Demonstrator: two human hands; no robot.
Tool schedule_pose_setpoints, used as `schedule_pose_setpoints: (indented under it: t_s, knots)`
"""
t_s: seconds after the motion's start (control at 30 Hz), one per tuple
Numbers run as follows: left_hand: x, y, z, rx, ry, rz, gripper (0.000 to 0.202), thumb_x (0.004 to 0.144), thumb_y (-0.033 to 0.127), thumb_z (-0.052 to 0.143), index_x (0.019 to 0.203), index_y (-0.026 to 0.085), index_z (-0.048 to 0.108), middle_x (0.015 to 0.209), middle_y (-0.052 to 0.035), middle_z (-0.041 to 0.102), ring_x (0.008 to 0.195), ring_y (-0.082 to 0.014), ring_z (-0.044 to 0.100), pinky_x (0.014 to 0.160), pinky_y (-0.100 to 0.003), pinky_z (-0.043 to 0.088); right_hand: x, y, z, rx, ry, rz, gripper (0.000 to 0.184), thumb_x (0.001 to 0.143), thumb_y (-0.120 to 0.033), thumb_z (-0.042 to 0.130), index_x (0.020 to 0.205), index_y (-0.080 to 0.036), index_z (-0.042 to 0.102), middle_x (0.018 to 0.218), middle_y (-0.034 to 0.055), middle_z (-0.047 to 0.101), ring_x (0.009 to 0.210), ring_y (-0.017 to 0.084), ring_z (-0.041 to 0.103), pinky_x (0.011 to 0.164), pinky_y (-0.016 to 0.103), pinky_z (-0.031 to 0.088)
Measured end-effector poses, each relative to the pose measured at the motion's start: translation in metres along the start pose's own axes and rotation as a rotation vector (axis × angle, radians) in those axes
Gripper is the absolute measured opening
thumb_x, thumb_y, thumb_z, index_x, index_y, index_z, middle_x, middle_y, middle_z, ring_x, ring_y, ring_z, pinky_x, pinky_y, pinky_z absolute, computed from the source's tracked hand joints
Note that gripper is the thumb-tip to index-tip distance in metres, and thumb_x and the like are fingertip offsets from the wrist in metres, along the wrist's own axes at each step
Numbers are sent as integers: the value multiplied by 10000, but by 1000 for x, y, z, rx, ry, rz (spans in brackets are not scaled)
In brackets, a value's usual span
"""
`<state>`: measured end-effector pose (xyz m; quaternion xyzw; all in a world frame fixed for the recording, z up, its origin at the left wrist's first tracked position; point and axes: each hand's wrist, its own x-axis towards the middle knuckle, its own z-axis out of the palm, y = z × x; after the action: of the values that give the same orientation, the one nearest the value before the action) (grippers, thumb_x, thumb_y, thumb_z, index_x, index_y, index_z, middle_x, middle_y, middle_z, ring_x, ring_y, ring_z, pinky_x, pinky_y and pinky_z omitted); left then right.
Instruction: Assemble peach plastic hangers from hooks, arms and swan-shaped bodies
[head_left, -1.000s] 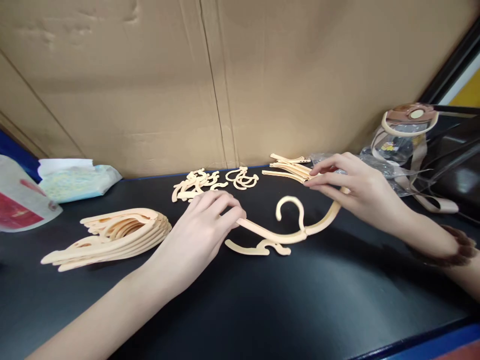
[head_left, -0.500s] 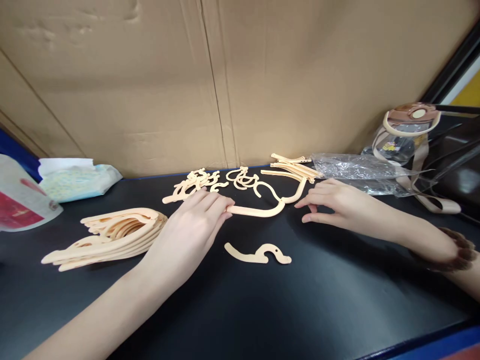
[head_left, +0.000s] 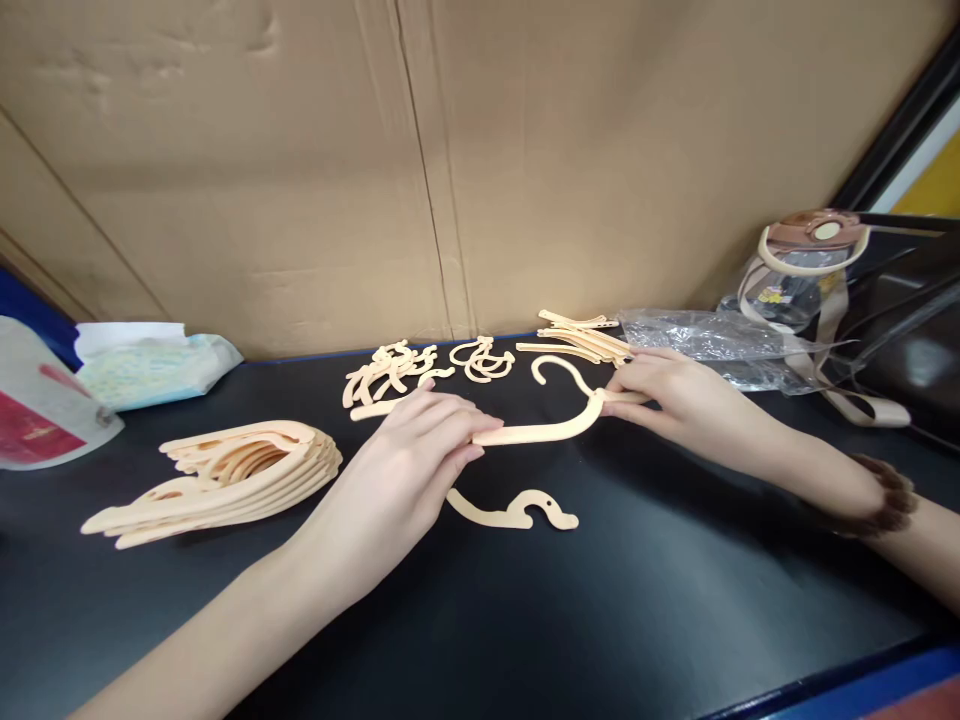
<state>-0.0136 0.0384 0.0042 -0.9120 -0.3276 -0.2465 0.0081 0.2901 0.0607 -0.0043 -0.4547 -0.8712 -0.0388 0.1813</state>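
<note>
We have our left hand [head_left: 420, 450] pinching one arm of the hanger [head_left: 544, 434] between thumb and fingers, and our right hand [head_left: 667, 392] closed on its other arm, just beside the joint, all over the table [head_left: 600, 630]. We judge its hook [head_left: 574, 371] already joined; a loose piece [head_left: 487, 518] and the strips [head_left: 559, 350] look unassembled, beside a stack [head_left: 225, 503] of folded hangers. We can't read the cup [head_left: 67, 372] or bottle [head_left: 776, 296] markings
</note>
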Motion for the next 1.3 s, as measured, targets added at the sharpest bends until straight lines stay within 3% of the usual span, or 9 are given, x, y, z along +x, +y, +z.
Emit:
schedule_pose_setpoints:
  t_s: [0.1, 0.17, 0.47, 0.6, 0.73, 0.97, 1.1, 1.2, 1.3]
  knots:
    - [0, 2, 0, 50, 25, 14, 249, 965, 114, 454, 1136, 262, 558, 1118, 43, 648, 1202, -163, 459, 1138, -414, 215, -2, -5, -3, 35, 29, 244, 312, 944, -484, 494, 809, -215, 579, 692, -14, 617, 606, 159, 527, 564, 284, 350]
    - [-1, 5, -1, 76, 48, 14, 305, 942, 45, 428, 1123, 252, 563, 1099, 42, 656, 1237, -167, 424, 1165, -437, 158, -4, -8, -3, 77, 52, 294, 344, 928, -524, 498, 783, -217, 550, 609, -37, 551, 527, 134, 455, 518, 269, 292]
    - [-6, 14, 5, -146, 114, -94, 268, 924, 21, 360, 926, 231, 525, 1254, 15, 541, 1123, -92, 545, 913, -191, 444, -7, -25, 5, 310, 117, 273, 397, 939, -544, 464, 727, -208, 453, 597, -48, 427, 523, 110, 356, 503, 254, 259]
    - [-7, 19, 6, -327, 52, -165, 304, 960, 117, 356, 1219, 256, 433, 1285, 2, 557, 1199, -105, 524, 1012, -222, 422, -6, -26, 5, 333, 135, 277, 411, 940, -529, 469, 690, -209, 404, 579, -50, 395, 512, 108, 327, 489, 256, 243]
    - [-6, 18, 7, -206, 4, -146, 326, 925, 276, 546, 1229, 264, 430, 1240, -10, 564, 1141, -163, 551, 943, -278, 475, -6, -30, 5, 377, 122, 259, 365, 945, -512, 468, 748, -206, 482, 607, -32, 476, 532, 115, 374, 493, 248, 290]
    - [-4, 3, 6, 17, 2, -101, 288, 968, 149, 428, 1241, 233, 459, 1231, -38, 545, 1118, -165, 546, 920, -306, 470, -8, -33, 6, 378, -7, 157, 282, 954, -485, 477, 921, -209, 522, 569, -69, 434, 511, 110, 374, 497, 235, 313]
    - [-1, 1, 1, -195, 34, -176, 294, 932, 135, 486, 1205, 245, 497, 1174, -20, 600, 1098, -159, 574, 970, -317, 460, -10, -34, 2, 301, -69, 53, 269, 967, -448, 479, 976, -200, 581, 567, -59, 487, 501, 109, 440, 502, 229, 321]
    - [2, 3, -1, -493, -44, -278, 335, 876, 165, 590, 1188, 262, 517, 1088, 3, 649, 1039, -152, 611, 944, -295, 497, -12, -36, 0, 302, -83, -15, 260, 957, -430, 516, 1004, -203, 636, 683, -24, 630, 570, 113, 562, 535, 222, 368]
    - [4, 3, -3, -671, -40, -416, 421, 794, 216, 703, 1175, 306, 546, 1198, 10, 607, 1026, -159, 610, 861, -265, 544, -13, -37, 0, 295, -79, -55, 272, 951, -425, 532, 1018, -197, 665, 756, -7, 683, 620, 121, 614, 549, 225, 391]
